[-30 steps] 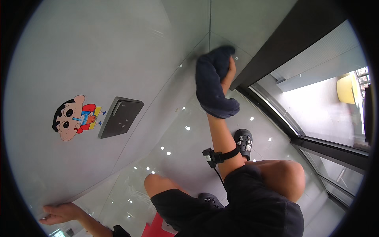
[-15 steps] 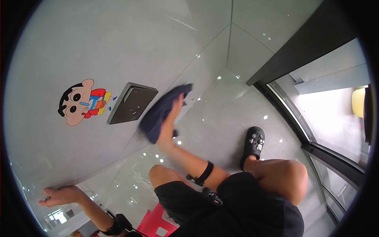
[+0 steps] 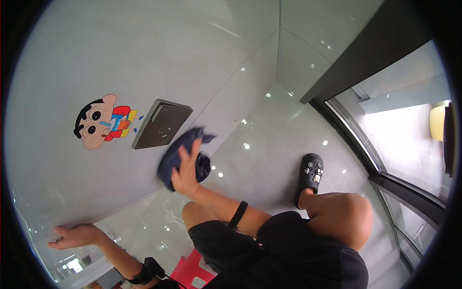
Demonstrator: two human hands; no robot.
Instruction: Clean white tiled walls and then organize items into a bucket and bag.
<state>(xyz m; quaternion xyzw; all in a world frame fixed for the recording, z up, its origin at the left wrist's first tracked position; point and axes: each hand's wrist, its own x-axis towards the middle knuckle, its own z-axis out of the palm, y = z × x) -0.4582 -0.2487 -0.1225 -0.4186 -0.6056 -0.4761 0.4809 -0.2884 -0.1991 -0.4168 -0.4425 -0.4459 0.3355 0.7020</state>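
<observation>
My right hand (image 3: 187, 173) presses a crumpled dark blue cloth (image 3: 169, 163) against the grey tiled wall, its fingers spread over the fabric. The cloth lies just below a flat brown rectangular panel with a grey rim (image 3: 162, 126) on the wall. To the panel's left is a cartoon figure sticker (image 3: 98, 123) in red, yellow and blue. At the lower left, my left hand (image 3: 79, 236) holds nothing; its fingers are stretched out and partly apart beside the glossy wall. Whether it touches the wall I cannot tell.
A dark-framed glass door (image 3: 356, 139) stands on the right. My foot in a black clog (image 3: 310, 176) rests on the shiny tiled floor (image 3: 260, 159). Part of a red plastic stool (image 3: 185, 272) shows beneath me. Something yellow (image 3: 438, 123) is beyond the glass.
My right hand has moved the cloth down and to the left along the wall, bunching it more. My left hand stays nearly in place.
</observation>
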